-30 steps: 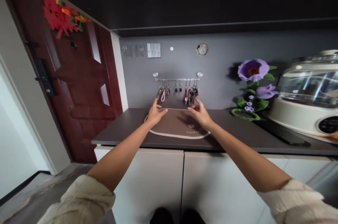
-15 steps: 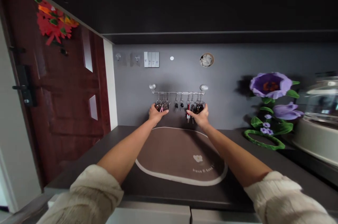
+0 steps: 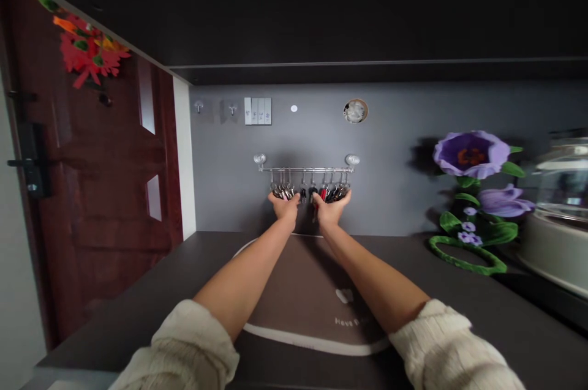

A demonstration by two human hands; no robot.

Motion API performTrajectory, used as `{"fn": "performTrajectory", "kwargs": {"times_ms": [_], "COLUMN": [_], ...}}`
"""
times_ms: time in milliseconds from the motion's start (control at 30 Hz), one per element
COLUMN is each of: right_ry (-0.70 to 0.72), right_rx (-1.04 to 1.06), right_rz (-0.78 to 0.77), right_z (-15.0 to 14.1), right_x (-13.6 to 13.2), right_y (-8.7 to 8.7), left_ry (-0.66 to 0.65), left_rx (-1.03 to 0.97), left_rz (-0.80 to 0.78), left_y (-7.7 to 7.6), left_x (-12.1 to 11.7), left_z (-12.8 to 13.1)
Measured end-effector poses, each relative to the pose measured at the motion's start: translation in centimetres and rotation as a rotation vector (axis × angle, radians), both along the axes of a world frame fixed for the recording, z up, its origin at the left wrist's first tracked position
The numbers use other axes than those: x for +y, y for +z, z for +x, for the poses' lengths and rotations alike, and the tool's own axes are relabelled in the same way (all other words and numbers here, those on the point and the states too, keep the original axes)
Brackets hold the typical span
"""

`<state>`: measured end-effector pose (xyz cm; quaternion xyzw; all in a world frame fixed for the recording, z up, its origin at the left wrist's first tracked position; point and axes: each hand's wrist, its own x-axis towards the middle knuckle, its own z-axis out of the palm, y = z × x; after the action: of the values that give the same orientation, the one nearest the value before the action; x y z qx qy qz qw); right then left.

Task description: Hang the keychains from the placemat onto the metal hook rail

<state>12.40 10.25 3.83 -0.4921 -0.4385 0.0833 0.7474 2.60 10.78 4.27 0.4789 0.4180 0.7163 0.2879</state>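
Two bare palms faced upward: the left hand [image 3: 283,206] and the right hand [image 3: 331,207] cupped bunches of metal keys [image 3: 334,194] hanging on a thin steel wall rail [image 3: 305,169] (its hooks kept them above the dark bench [image 3: 138,298]). The grip looked loose, but I cannot tell if it grasped them.

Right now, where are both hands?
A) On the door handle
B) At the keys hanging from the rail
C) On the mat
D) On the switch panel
B. The left hand and right hand are raised to the keys hanging from the metal rail.
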Motion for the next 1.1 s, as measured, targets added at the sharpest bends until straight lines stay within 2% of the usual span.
{"fn": "performTrajectory", "kwargs": {"times_ms": [100,200,367,567,800,967,1100], "right_ry": [0.173,0.272,0.332,0.28,0.235,0.277,0.295], "right_rx": [0.066,0.161,0.262,0.355,0.27,0.17,0.153], "right_rz": [0.033,0.069,0.091,0.018,-0.026,-0.1,-0.013], "right_z": [0.4,1.3,2.0,1.5,2.9,4.6,5.7], "right_x": [0.0,-0.4,-1.7,-3.1,-3.4,-3.7,-3.1], "right_y": [0.2,0.7,2.3,4.4,6.1,9.2,10.9], "left_ry": [0.029,0.011,0.056,0.09,-0.014,-0.078,-0.119], "left_rx": [-0.151,-0.095,0.041,0.175,0.336,0.374,0.261], "left_rz": [-0.137,-0.102,-0.038,0.001,-0.077,-0.101,-0.051], "left_y": [0.8,1.5,2.7,4.8,7.6,8.2,8.4], "left_x": [-1.2,-2.4,-3.2,-3.3,-3.9,-3.3,-2.7], "left_z": [-0.8,-2.0,-3.2,-3.8,-4.9,-4.9,-4.3]}}
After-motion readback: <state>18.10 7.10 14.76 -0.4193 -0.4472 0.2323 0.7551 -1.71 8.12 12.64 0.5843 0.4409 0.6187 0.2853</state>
